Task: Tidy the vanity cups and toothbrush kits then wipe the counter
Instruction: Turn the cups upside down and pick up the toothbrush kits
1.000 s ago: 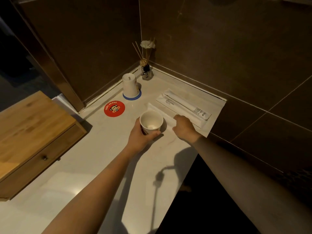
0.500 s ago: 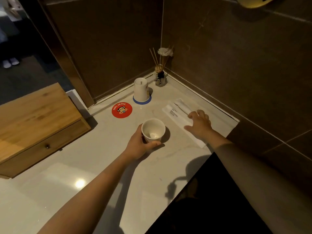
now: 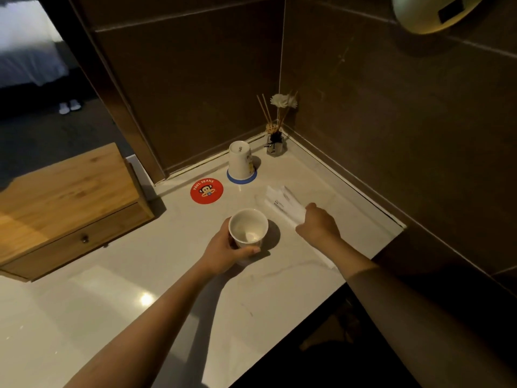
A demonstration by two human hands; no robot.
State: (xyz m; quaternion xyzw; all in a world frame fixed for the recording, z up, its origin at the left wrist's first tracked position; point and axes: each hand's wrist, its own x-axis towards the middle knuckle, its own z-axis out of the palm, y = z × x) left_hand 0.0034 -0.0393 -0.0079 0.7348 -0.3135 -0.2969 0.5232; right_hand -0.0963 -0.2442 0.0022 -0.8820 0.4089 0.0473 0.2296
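Hands: L wraps upright cup; R (fingers curled) grips toothbrush kits.

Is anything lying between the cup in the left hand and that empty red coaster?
Nothing visible does. The upright cup in the left hand sits just in front of the red coaster, with only bare counter between them.
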